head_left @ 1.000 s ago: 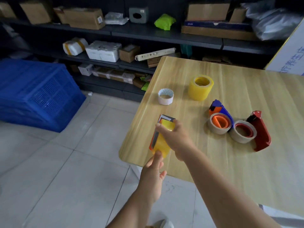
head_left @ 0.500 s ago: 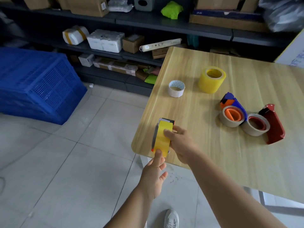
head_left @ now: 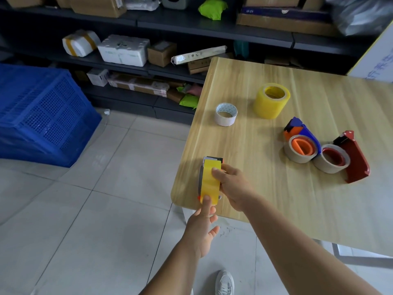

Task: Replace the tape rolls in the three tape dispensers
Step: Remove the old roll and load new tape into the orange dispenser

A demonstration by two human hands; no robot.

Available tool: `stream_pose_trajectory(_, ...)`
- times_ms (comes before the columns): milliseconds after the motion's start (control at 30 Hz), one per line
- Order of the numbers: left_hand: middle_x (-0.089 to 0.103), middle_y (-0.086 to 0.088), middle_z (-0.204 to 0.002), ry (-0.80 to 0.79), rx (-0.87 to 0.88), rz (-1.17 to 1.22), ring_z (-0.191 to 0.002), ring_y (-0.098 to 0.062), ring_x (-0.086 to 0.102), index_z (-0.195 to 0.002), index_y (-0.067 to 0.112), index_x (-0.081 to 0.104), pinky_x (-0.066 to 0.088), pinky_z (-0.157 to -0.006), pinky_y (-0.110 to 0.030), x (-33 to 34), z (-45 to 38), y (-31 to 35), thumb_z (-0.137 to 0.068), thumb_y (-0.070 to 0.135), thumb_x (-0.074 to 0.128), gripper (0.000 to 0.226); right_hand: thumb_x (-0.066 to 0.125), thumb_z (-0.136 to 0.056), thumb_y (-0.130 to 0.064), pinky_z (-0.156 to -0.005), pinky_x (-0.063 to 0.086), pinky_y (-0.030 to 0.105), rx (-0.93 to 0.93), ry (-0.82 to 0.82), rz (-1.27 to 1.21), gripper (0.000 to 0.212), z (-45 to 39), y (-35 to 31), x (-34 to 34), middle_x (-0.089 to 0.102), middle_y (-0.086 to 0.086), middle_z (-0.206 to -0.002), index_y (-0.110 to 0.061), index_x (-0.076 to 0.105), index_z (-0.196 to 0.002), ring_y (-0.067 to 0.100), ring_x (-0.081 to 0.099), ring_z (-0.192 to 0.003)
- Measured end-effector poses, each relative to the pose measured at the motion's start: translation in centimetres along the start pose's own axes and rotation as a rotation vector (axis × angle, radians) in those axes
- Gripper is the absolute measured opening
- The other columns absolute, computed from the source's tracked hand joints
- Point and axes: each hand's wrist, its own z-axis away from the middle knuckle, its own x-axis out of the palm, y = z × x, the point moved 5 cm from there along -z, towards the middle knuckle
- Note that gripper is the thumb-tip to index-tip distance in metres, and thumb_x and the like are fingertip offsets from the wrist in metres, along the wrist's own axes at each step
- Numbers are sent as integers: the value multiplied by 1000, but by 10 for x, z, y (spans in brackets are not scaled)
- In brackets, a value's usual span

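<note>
My right hand (head_left: 232, 187) grips a tape dispenser loaded with a yellow roll (head_left: 209, 182) at the wooden table's near left corner (head_left: 265, 188). My left hand (head_left: 202, 228) reaches up from below, one fingertip touching the roll's lower face, the other fingers apart. A blue dispenser with an orange hub and a nearly spent roll (head_left: 302, 143) lies to the right, beside a red dispenser (head_left: 348, 158) with a similar thin roll. A fresh yellow tape roll (head_left: 271, 101) and a small white roll (head_left: 226, 114) stand farther back.
Dark shelves (head_left: 191, 24) with cardboard boxes and parcels run along the back. A stack of blue plastic crates (head_left: 40, 111) stands on the tiled floor at left. A white board (head_left: 380, 60) leans at the far right. My shoe (head_left: 224, 283) shows below.
The view shifted slightly so everything sits a bit lower and rightward. My right hand lowered the yellow-roll dispenser toward the table's corner; my left fingertip stays on the roll.
</note>
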Motion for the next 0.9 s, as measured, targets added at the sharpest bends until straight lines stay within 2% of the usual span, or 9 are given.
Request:
stream_pose_trajectory(67, 52, 0, -125, -2, -11, -34, -115, -18, 49, -131, 16, 46, 41, -93, -36, 0, -1, 0, -73, 66, 52, 76, 57, -93, -19, -95, 49, 50, 10, -10, 15, 10, -3, 1, -3, 68, 7, -100, -17, 63, -101, 26, 65, -98)
stream_pose_trajectory(133, 53, 1, -124, 7, -14, -77, -114, -18, 50, -128, 17, 49, 42, -91, -36, -1, -3, 1, -79, 63, 51, 68, 55, -94, -18, -95, 48, 51, 11, -8, 7, 12, -3, 1, -6, 67, 5, -90, -20, 61, -84, 26, 65, -93)
stream_pose_trajectory(233, 58, 0, -120, 34, -27, -147, -112, -17, 54, -118, 17, 54, 43, -86, -35, -5, -5, 5, -81, 65, 49, 61, 56, -94, -19, -95, 49, 50, 3, 19, -36, 9, -3, 2, -5, 67, 7, -96, -14, 60, -100, 30, 64, -104)
stream_pose_trajectory(300, 60, 2, -113, 41, -39, -183, -106, -14, 57, -112, 18, 57, 44, -82, -33, -7, -4, 8, -79, 68, 47, 61, 57, -93, -22, -95, 49, 49, 16, 37, -54, 31, -4, 4, -3, 67, 10, -107, -10, 55, -122, 29, 64, -105)
stream_pose_trajectory(500, 62, -3, -94, 196, 5, -255, -88, -20, 63, -97, 20, 60, 49, -65, -27, -9, 4, 18, -80, 67, 52, 51, 61, -91, -27, -93, 50, 50, 16, 60, -73, 45, -6, 9, -2, 64, 12, -115, -10, 50, -131, 29, 64, -104)
stream_pose_trajectory(567, 62, -9, -105, 292, 141, -306, -96, -28, 62, -109, 17, 56, 45, -66, -26, -13, 5, 27, -81, 57, 62, 49, 62, -89, -28, -93, 50, 52, 9, 77, -70, 43, -7, 10, -2, 66, 13, -113, -12, 53, -128, 31, 64, -103)
stream_pose_trajectory(633, 60, -4, -116, 345, 280, -408, -102, -21, 58, -126, 20, 49, 40, -67, -23, -16, 9, 39, -83, 45, 65, 52, 64, -88, -30, -93, 50, 53, 2, 103, -62, 43, -7, 10, -2, 65, 12, -113, -13, 54, -126, 31, 64, -103)
stream_pose_trajectory(733, 69, 2, -98, 308, 403, -574, -93, -18, 61, -100, 18, 64, 39, -61, -21, -11, 10, 50, -87, 40, 60, 26, 65, -87, -34, -90, 51, 54, -12, 141, -35, 44, -7, 10, -2, 65, 11, -111, -15, 55, -125, 30, 64, -99)
stream_pose_trajectory(900, 73, 5, -73, 255, 395, -673, -59, 6, 59, -77, 23, 60, 39, -50, -13, -8, 10, 57, -92, 37, 55, 22, 62, -86, -41, -82, 55, 43, -52, 220, 54, 46, -6, 7, -2, 65, 5, -108, -18, 56, -125, 22, 62, -85)
